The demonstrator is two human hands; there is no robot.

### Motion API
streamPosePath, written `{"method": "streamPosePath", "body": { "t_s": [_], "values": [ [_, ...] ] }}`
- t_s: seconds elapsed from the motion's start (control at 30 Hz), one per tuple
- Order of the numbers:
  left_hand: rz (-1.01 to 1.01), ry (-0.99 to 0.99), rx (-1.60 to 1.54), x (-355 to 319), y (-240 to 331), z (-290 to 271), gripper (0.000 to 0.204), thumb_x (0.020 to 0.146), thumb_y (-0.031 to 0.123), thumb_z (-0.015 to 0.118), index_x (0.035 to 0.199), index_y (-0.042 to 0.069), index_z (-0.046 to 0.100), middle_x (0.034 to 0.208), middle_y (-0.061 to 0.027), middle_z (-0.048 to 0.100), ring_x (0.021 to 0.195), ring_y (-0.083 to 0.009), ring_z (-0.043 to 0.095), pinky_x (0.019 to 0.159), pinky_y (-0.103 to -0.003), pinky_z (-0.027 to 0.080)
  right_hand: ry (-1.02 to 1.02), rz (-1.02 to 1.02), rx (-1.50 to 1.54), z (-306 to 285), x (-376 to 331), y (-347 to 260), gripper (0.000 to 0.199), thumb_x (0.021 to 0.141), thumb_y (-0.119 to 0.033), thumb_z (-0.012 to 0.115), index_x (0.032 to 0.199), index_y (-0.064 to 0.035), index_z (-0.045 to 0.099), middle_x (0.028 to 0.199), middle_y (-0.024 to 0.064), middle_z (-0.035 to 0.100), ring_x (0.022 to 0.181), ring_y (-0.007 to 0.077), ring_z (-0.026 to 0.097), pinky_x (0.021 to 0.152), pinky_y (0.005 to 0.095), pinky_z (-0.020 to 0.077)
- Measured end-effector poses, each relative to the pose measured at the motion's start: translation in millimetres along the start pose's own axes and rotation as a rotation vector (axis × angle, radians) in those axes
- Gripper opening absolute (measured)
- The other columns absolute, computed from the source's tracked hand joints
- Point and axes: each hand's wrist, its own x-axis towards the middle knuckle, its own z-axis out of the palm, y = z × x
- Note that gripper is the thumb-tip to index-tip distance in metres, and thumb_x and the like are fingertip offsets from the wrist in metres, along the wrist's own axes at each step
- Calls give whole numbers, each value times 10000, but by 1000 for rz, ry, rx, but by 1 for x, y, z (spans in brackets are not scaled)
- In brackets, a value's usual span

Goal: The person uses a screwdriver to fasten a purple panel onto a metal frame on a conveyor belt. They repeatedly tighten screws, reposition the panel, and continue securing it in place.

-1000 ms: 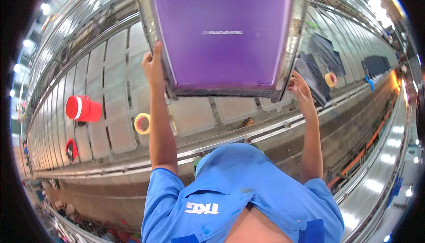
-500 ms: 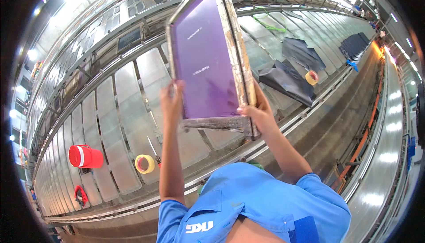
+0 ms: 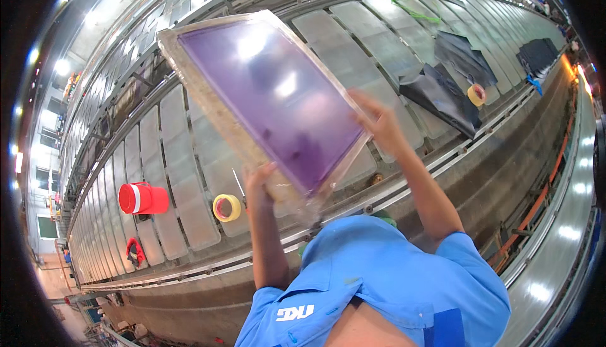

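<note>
A large screen printing frame (image 3: pixel 281 94) with purple mesh hangs tilted in the air above the long table, its face catching bright glare. My left hand (image 3: pixel 260 179) grips its worn, pale lower left rail, some fingers hidden by the frame. On the opposite side, my right hand (image 3: pixel 377 119) holds the right edge near the lower corner, slightly blurred. The frame's lowest corner hangs just in front of my blue shirt.
Metal panels (image 3: pixel 180 170) line the long table. At left sit a red jug (image 3: pixel 144 198), a red and black item (image 3: pixel 135 252) and a yellow tape roll (image 3: pixel 226 208). Right are black sheets (image 3: pixel 442 97), another tape roll (image 3: pixel 476 94) and a dark stack (image 3: pixel 536 56). A rail (image 3: pixel 442 157) edges the table.
The frame has turned from nearly upright and edge-on to a slanted pose, its top swung left and its mesh face more toward me. Both hands have moved with it.
</note>
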Motion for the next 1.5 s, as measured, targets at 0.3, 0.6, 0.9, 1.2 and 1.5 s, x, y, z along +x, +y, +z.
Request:
{"method": "streamPosePath", "body": {
  "t_s": [0.3,0.6,0.9,1.2,1.5],
  "values": [
    [-65,72,-31,-15,2,-94,492,733,145,626,1157,-96,556,954,-171,670,791,-296,686,715,-366,590,-34,739,326,-24,-27,151,590,976,-522,522,1200,15,621,1051,59,656,933,131,586,836,266,449],
    [-217,269,608,35,-84,-125,556,945,507,596,1069,-33,639,962,-49,661,888,-130,587,784,-283,470,389,625,79,6,-89,178,581,993,-478,516,1135,70,644,942,62,671,856,110,581,803,254,449],
    [-62,375,1079,11,-156,-152,767,948,653,438,877,-83,643,917,-192,614,873,-312,596,816,-416,451,398,760,218,-1,-138,213,662,1009,-504,453,1194,111,613,1120,146,667,1022,173,603,925,297,443],
    [-94,369,1407,-6,-151,-140,764,942,650,432,985,-87,629,984,-250,619,973,-387,595,879,-448,437,249,752,46,-11,-161,231,593,1002,-497,463,1096,38,699,994,145,706,944,198,640,889,312,477],
    [194,434,967,-50,-130,-175,298,985,100,399,1207,-4,569,896,-75,575,797,-172,531,757,-312,446,471,563,-84,-70,-185,167,409,1029,-352,480,1138,-23,696,925,39,701,822,94,597,757,238,477]
  ]
}}
